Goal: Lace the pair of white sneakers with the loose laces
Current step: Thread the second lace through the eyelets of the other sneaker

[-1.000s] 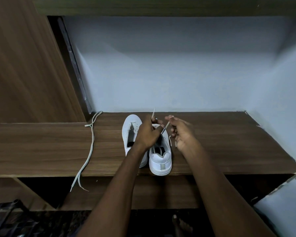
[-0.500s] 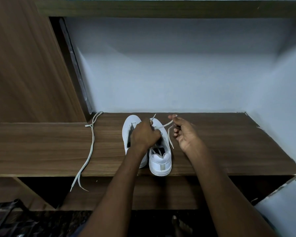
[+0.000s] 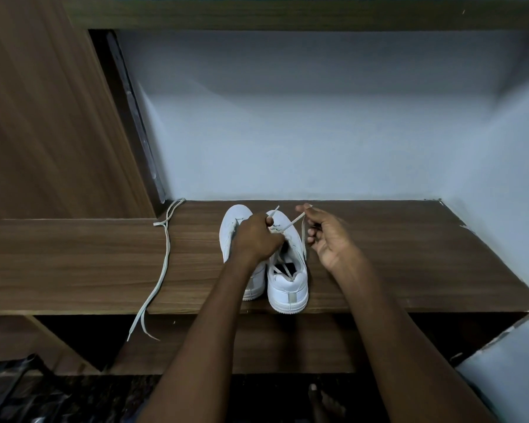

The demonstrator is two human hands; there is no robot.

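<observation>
Two white sneakers stand side by side, heels toward me, on a wooden shelf (image 3: pixel 409 270). The right sneaker (image 3: pixel 289 288) has a lace partly threaded across its opening. My left hand (image 3: pixel 257 236) rests over the sneakers and pinches one end of that lace (image 3: pixel 292 223), whose tip sticks up past my fingers. My right hand (image 3: pixel 327 236) pinches the other end of the lace just right of the shoe, and a loop hangs from it. The left sneaker (image 3: pixel 232 218) is mostly hidden under my left hand and forearm. A second loose lace (image 3: pixel 162 264) lies on the shelf to the left.
The loose lace trails over the shelf's front edge and hangs down. A wooden side panel (image 3: pixel 43 117) rises at the left and a pale wall (image 3: pixel 318 132) closes the back and right. A dark wire rack (image 3: pixel 6 389) sits at the bottom left, on the floor.
My right hand has drawn the lace end out to the right and slightly up, pulling the lace tauter across the right sneaker. My left hand has stayed over the shoes.
</observation>
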